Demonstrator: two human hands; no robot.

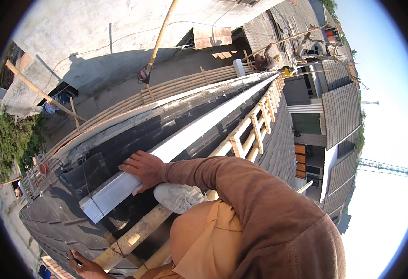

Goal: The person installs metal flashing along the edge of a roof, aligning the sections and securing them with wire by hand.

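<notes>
A long silvery-white box-shaped beam (199,130) runs from near me toward the far right along the dark roof. Its near end points to the lower left. My right hand (143,169), at the end of a brown sleeve, lies across the beam near that end, fingers over the far edge and thumb at the near edge. At the lower left, my left hand (90,267) is partly cut off, its visible fingers apart. Beside it is a bamboo pole (143,230) bound with wire. My light-coloured shoe (178,197) stands against the beam's near side.
Dark roof tiles (59,230) slope down at the lower left. A bamboo ladder-like frame (255,125) lies right of the beam. Bamboo rails (180,83) edge the far side above a drop. Another person (264,60) crouches at the far end, near a yellow object (287,71).
</notes>
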